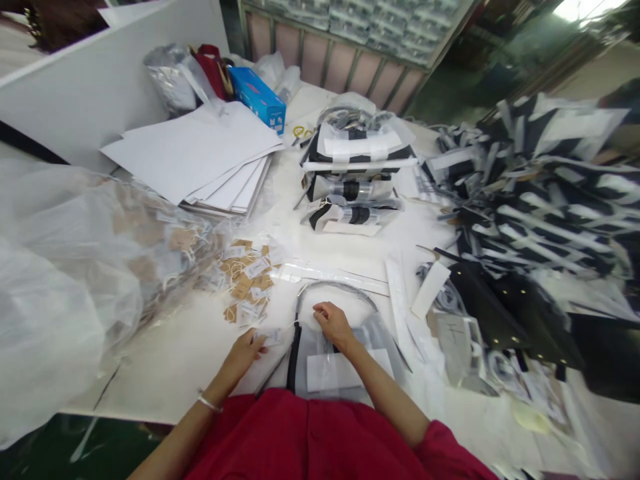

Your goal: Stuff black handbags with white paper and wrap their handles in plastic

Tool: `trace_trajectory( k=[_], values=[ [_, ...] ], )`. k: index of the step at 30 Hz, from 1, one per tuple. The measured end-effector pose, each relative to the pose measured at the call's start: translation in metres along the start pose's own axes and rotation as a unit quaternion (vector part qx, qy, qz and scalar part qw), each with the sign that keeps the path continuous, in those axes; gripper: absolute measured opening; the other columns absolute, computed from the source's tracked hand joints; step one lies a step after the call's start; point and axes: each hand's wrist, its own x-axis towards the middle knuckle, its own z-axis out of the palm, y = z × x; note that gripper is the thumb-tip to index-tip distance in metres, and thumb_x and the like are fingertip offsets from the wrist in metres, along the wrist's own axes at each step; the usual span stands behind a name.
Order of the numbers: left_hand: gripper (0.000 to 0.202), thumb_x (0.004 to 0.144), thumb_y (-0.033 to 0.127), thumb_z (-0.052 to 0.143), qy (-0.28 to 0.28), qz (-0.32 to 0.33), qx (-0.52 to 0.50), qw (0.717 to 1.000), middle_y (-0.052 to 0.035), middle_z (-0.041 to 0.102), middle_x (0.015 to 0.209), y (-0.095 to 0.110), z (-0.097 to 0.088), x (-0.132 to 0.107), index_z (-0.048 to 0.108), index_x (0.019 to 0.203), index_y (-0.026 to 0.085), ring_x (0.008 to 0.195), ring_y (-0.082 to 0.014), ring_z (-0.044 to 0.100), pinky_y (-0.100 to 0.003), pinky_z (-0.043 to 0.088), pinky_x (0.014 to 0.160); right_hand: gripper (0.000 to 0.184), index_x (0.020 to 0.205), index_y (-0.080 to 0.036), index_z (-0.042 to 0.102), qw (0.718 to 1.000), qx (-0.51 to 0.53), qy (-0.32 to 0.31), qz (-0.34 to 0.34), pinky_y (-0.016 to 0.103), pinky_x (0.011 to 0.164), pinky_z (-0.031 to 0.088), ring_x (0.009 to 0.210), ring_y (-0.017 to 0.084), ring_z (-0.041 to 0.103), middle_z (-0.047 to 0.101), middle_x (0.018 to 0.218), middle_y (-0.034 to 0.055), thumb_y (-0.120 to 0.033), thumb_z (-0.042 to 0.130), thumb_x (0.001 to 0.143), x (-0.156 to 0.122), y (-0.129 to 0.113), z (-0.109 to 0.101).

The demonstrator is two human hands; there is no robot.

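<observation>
Here's the left grip [251, 348], closed thumb to fingers on a small white tag [273, 337], just beside the wrapped bag [314, 343] lying on the counter [193, 360] below the right grip [333, 325]. That right grip curls within the arc of the bag's handle [336, 284], fingers bunched, and whether it has hold of anything I cannot tell! Beyond the left grip lie brown tags [245, 285]; beyond the right, stacked wrapped bags [357, 190].

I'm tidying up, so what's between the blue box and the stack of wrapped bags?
What look like yellow-handled scissors, on the white tabletop, in the head view.
</observation>
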Motion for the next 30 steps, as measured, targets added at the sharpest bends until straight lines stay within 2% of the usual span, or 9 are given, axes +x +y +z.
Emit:
trace_trajectory(
  k=[4,7,9,13,16,19,21,25,30],
  values=[
    [0.034,0.075,0.052,0.055,-0.035,-0.048,-0.035,0.998,-0.0016,0.066,0.075,-0.008,-0.009,0.014,0.057,0.082,0.018,0.071,-0.0207,0.065,-0.027,0.046,0.056,0.022,0.099,-0.022,0.068,0.982,-0.191,-0.003,-0.009,0.03,0.084,0.042,0.092,0.019,0.062,0.07,0.099,0.0066,-0.026,0.048,0.092,-0.016,0.005,-0.014],
    [0.028,0.078,0.047,0.055,-0.036,-0.031,0.09,0.995,-0.0011,0.064,0.068,-0.008,-0.008,0.01,0.054,0.077,0.019,0.065,-0.0205,0.064,-0.027,0.044,0.058,0.031,0.089,-0.021,0.068,0.96,-0.277,-0.028,0.012,0.03,0.079,0.041,0.089,0.021,0.063,0.071,0.093,0.0079,-0.029,0.04,0.098,-0.031,0.013,-0.015],
    [0.027,0.081,0.047,0.055,0.006,0.0,0.191,0.982,-0.0028,0.065,0.07,-0.003,-0.008,0.003,0.054,0.08,0.02,0.07,-0.0227,0.066,-0.029,0.045,0.064,0.033,0.088,-0.022,0.067,0.955,-0.296,-0.019,0.021,0.03,0.075,0.04,0.087,0.02,0.063,0.072,0.091,0.0071,-0.03,0.037,0.099,-0.038,0.02,-0.012],
    [0.034,0.087,0.044,0.054,0.132,0.122,0.32,0.93,-0.0141,0.068,0.105,0.02,-0.004,-0.01,0.056,0.109,0.018,0.099,-0.0306,0.064,-0.037,0.048,0.082,0.031,0.087,-0.022,0.065,0.947,-0.316,0.031,0.037,0.029,0.072,0.038,0.085,0.02,0.063,0.071,0.087,0.0065,-0.032,0.039,0.099,-0.047,0.034,0.0],
    [0.04,0.092,0.037,0.05,0.16,0.277,0.368,0.873,-0.0182,0.057,0.133,0.044,0.014,-0.013,0.051,0.127,0.016,0.124,-0.0317,0.053,-0.043,0.041,0.102,0.031,0.088,-0.021,0.065,0.942,-0.323,0.078,0.051,0.031,0.072,0.038,0.086,0.022,0.063,0.069,0.087,0.0088,-0.031,0.037,0.1,-0.049,0.039,0.009],
    [0.054,0.094,0.037,0.049,0.115,0.42,0.4,0.807,-0.0145,0.039,0.153,0.062,0.047,-0.012,0.039,0.143,0.019,0.143,-0.0299,0.033,-0.048,0.027,0.116,0.032,0.091,-0.019,0.065,0.946,-0.306,0.093,0.055,0.032,0.074,0.039,0.09,0.024,0.063,0.069,0.09,0.0116,-0.028,0.035,0.1,-0.047,0.036,0.012],
    [0.064,0.093,0.044,0.051,0.065,0.473,0.428,0.767,-0.0131,0.031,0.157,0.064,0.07,-0.011,0.031,0.149,0.019,0.147,-0.0299,0.025,-0.05,0.022,0.118,0.032,0.093,-0.018,0.065,0.954,-0.283,0.079,0.064,0.033,0.074,0.039,0.09,0.024,0.063,0.069,0.091,0.0122,-0.029,0.035,0.1,-0.046,0.031,0.007],
    [0.078,0.089,0.058,0.052,-0.023,0.491,0.479,0.727,-0.0171,0.034,0.155,0.043,0.097,-0.001,0.03,0.151,0.015,0.145,-0.0331,0.029,-0.056,0.022,0.117,0.033,0.096,-0.019,0.066,0.963,-0.25,0.062,0.078,0.032,0.076,0.04,0.09,0.022,0.063,0.07,0.095,0.0102,-0.034,0.037,0.1,-0.054,0.027,-0.009],
    [0.079,0.091,0.063,0.046,-0.033,0.504,0.501,0.703,-0.0176,0.035,0.154,0.02,0.097,0.017,0.029,0.151,0.014,0.144,-0.0328,0.03,-0.058,0.017,0.118,0.027,0.112,-0.022,0.064,0.965,-0.251,0.083,0.002,0.033,0.091,0.037,0.102,0.022,0.059,0.068,0.106,0.0066,-0.035,0.046,0.097,-0.085,0.038,-0.014]
  ],
)
